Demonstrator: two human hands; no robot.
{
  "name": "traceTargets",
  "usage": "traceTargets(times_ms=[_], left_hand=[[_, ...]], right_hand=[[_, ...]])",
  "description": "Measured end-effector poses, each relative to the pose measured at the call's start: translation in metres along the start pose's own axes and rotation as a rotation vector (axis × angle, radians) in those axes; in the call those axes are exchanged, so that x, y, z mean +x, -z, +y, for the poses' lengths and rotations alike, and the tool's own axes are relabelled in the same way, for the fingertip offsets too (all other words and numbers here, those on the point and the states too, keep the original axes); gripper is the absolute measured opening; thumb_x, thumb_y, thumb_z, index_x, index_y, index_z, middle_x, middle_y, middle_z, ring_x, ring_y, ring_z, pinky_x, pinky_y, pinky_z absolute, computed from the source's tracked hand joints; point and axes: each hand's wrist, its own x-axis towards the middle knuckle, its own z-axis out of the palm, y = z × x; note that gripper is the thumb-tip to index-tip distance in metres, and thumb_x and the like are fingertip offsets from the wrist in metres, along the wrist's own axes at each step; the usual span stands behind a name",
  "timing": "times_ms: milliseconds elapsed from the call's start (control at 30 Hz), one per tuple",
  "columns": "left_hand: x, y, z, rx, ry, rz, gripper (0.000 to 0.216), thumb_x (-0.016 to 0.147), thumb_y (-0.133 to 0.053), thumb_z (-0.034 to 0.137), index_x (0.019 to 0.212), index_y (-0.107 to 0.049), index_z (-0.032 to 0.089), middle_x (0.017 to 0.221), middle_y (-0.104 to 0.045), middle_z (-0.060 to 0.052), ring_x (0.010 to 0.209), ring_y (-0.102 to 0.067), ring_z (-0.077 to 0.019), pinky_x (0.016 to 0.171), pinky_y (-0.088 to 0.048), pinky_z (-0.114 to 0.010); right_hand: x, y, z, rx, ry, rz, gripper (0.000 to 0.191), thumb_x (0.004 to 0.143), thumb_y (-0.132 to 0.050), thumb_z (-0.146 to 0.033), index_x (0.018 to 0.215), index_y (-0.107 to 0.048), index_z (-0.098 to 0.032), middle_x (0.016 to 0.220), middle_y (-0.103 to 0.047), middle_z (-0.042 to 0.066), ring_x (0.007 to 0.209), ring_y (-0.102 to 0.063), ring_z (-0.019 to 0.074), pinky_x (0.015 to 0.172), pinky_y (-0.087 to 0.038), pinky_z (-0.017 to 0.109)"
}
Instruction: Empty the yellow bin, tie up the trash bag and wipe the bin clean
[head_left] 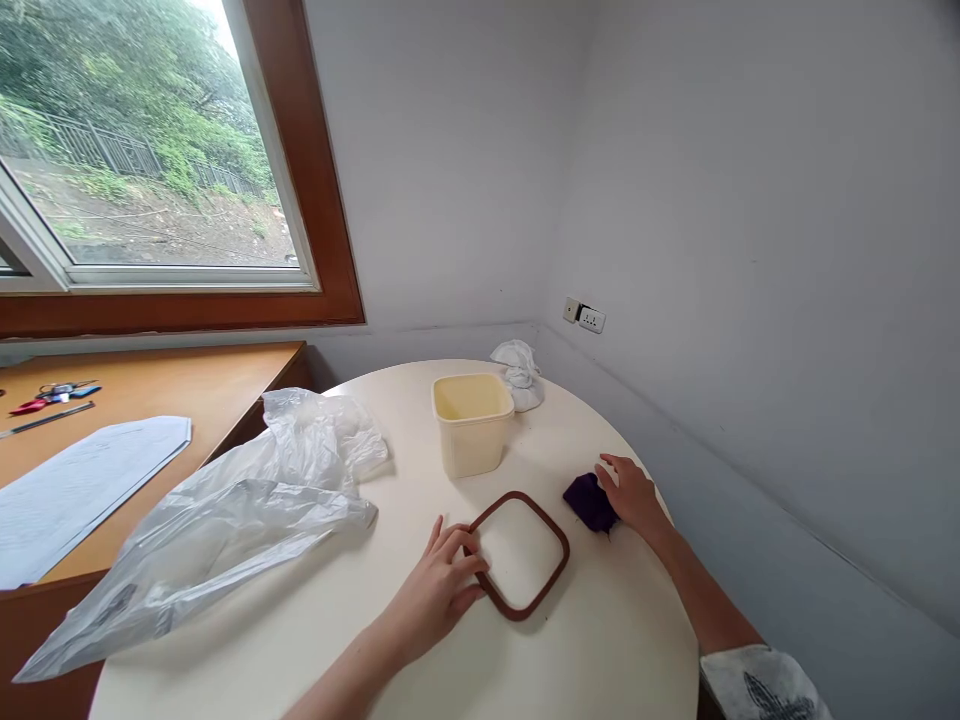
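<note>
The left hand point(439, 590) lay on the round desk point(600, 630) in front of the cream container point(472, 440). Its fingers were bent and close together, with their tips on the left edge of a brown square frame point(562, 550). Whether they actually gripped that edge could not be told. The frame lay flat on the desk, just in front of the container and apart from it, with bare desk showing through its middle.

The right hand point(634, 495) was to the right of the container and a little nearer the person. It was open, with the fingers loosely spread, and rested on a small dark purple cloth point(589, 500). That cloth lay near the frame's right corner without touching it. A patterned sleeve point(757, 680) showed at the lower right.

The container stood upright and open-topped. Just behind it, to the right, sat a white crumpled bundle point(517, 375). To the container's left, a large clear plastic bag point(247, 510) sprawled over the desk's edge. Further left stood a wooden desk point(202, 385) with a paper sheet point(82, 480), a pen point(49, 418) and keys point(56, 392) on it.
</note>
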Motion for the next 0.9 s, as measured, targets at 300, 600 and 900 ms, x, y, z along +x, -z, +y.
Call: traceTargets(times_ms=[300,600,900], left_hand=[[0.001,-0.006,0.000,-0.019,-0.017,-0.016,0.015,0.084,-0.051,0.021,0.095,-0.060,0.025,0.104,-0.054,-0.006,0.115,-0.046,-0.0219,0.112,-0.012,-0.052],[0.001,-0.003,0.003,-0.047,-0.008,-0.041,0.018,0.086,-0.046,0.021,0.097,-0.060,0.026,0.100,-0.056,-0.005,0.107,-0.052,-0.0192,0.113,-0.014,-0.050],[0.001,-0.002,0.012,-0.155,-0.006,0.018,0.024,0.091,-0.038,0.022,0.097,-0.061,0.023,0.102,-0.057,-0.009,0.098,-0.055,-0.0195,0.100,-0.037,-0.039]], right_hand=[[-0.012,0.003,0.010,0.046,-0.014,-0.121,0.043,0.081,-0.045,-0.036,0.121,-0.049,-0.021,0.100,-0.062,0.008,0.084,-0.060,0.0193,0.071,-0.045,0.031],[-0.016,-0.007,0.019,-0.275,0.205,0.184,0.034,0.082,-0.040,-0.028,0.112,-0.053,-0.019,0.110,-0.059,0.010,0.100,-0.054,0.0260,0.083,-0.039,0.040],[-0.050,-0.006,-0.019,0.042,0.275,0.065,0.028,0.086,-0.039,-0.034,0.099,-0.060,-0.020,0.098,-0.062,0.009,0.094,-0.056,0.0253,0.088,-0.038,0.043]])
